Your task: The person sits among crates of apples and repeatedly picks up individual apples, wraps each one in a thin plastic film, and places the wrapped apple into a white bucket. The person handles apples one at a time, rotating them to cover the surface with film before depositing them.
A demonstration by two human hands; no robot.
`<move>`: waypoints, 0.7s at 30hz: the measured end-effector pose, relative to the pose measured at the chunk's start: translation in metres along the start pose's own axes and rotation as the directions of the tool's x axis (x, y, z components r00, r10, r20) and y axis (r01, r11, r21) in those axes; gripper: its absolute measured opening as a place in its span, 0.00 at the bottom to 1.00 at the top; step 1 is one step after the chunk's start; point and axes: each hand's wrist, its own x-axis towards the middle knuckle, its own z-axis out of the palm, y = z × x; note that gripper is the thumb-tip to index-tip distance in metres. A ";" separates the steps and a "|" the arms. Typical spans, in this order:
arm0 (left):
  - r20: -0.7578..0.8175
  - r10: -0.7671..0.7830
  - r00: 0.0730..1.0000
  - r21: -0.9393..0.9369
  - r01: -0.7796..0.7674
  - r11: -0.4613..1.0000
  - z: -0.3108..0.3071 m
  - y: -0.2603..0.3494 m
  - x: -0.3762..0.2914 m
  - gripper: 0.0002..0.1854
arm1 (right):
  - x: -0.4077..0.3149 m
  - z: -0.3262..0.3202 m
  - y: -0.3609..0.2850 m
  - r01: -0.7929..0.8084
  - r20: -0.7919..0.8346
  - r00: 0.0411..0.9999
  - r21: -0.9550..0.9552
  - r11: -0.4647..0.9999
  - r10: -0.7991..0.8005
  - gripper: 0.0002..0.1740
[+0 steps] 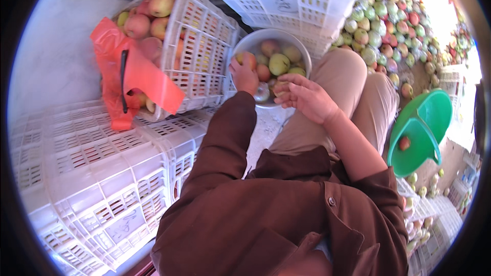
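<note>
A round metal bucket holds several red, green and yellow apples, the green one near its middle. My left hand reaches over the left rim, its fingers around a red-yellow apple. At the bucket's near right side is my right hand, with fingers spread and slightly curled. A yellowish apple shows partly behind those fingers; I see no grip on it. Something pale and shiny, perhaps a wrapped apple, lies low in the bucket between the hands.
Left of the bucket a white plastic crate of apples lies tilted on other crates, an orange-red plastic bag at its mouth. More crates stand behind. Rightward are a heap of apples and a green basket with one apple.
</note>
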 end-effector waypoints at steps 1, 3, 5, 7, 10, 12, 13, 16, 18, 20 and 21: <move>-0.002 0.048 0.999 0.066 -0.047 0.997 0.000 -0.002 -0.003 0.32 | 0.000 -0.001 0.002 0.006 0.000 1.000 0.001 1.000 -0.006 0.23; 0.003 0.047 0.999 0.035 -0.047 0.998 0.000 -0.002 -0.008 0.31 | 0.000 0.000 0.001 -0.005 0.021 1.000 0.007 1.000 0.005 0.22; 0.001 0.031 1.000 -0.013 -0.031 0.999 -0.004 -0.005 -0.009 0.31 | 0.003 0.001 0.002 -0.017 0.024 1.000 0.007 1.000 0.017 0.22; 0.000 0.006 1.000 -0.094 -0.006 0.996 -0.007 0.001 -0.013 0.32 | 0.002 0.003 0.002 -0.009 0.029 1.000 0.007 1.000 0.009 0.21; -0.058 0.014 0.998 -0.083 -0.019 0.996 -0.002 0.000 -0.022 0.32 | 0.002 0.001 0.005 0.012 0.021 1.000 0.003 1.000 -0.012 0.22; -0.161 0.118 0.980 -0.005 -0.121 0.993 0.004 -0.003 -0.029 0.30 | -0.001 0.005 0.000 0.043 0.032 0.999 0.002 0.999 -0.043 0.22; -0.194 0.180 0.964 0.014 -0.181 0.983 0.009 0.002 -0.033 0.29 | -0.004 0.009 -0.003 0.063 0.030 0.998 0.002 0.998 -0.063 0.22; -0.018 0.283 0.959 -0.219 -0.280 0.935 0.002 0.010 -0.040 0.19 | 0.005 -0.002 0.009 0.027 0.034 0.999 0.002 1.000 -0.027 0.23; -0.078 0.326 0.942 -0.396 -0.329 0.857 -0.005 0.028 -0.054 0.12 | 0.006 -0.004 0.012 0.042 0.056 0.997 0.036 0.998 -0.044 0.22; 0.010 0.361 0.933 -0.591 -0.285 0.754 -0.023 0.050 -0.057 0.09 | 0.002 -0.013 0.011 0.084 0.093 0.991 0.105 0.991 -0.094 0.21; 0.035 0.366 0.930 -0.660 -0.254 0.707 -0.027 0.049 -0.055 0.08 | 0.002 -0.011 0.012 0.096 0.129 0.985 0.147 0.984 -0.115 0.21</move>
